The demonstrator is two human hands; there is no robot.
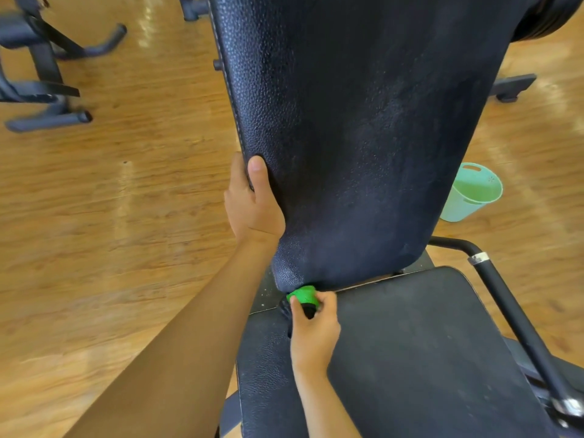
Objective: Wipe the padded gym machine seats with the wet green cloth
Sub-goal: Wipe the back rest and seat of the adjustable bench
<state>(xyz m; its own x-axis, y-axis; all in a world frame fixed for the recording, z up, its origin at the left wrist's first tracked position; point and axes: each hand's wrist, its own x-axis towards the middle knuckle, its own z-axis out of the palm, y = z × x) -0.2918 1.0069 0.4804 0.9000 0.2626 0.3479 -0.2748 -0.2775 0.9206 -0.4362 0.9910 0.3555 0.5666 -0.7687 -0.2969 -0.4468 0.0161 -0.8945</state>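
A glossy wooden floor (110,200) is streaked with reflected light; dark machine frames (45,58) are seen left, a pale green bucket (458,207) right.

A pale green bucket (455,207) stands on the wooden floor (110,216) near its right edge. Dark machine frames (41,58) rest at the floor's far left corner, well apart from the bucket.
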